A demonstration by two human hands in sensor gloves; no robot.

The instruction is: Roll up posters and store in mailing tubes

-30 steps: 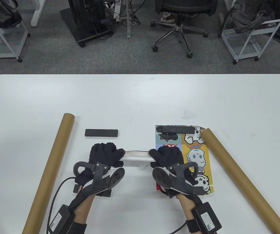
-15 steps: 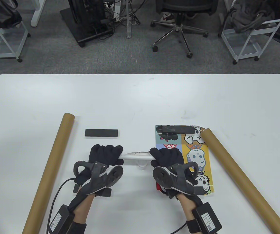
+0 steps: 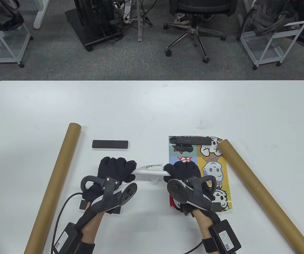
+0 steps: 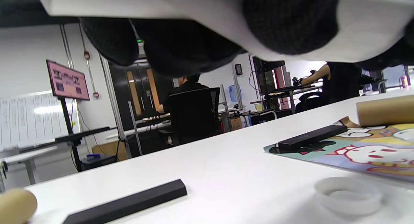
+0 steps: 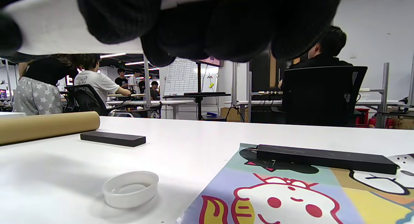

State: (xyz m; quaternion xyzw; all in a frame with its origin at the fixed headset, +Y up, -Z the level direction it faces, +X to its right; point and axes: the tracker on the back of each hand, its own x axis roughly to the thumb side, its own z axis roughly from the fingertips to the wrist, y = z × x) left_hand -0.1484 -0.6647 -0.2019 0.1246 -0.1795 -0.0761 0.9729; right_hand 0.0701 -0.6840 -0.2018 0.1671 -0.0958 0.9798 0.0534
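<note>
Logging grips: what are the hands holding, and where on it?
Both grip the white rolled-up paper poster: left hand at its left end, right hand at its right end.

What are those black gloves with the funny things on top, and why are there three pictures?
Those are a person's hands in black sensor gloves; the things on top track movement. One camera looks down at the white table; two sit on the wrists. The left hand and right hand hold a rolled white poster above a clear plastic cap. On the table lie two brown cardboard tubes, a colourful cartoon poster under a black bar, and another black bar.
</note>
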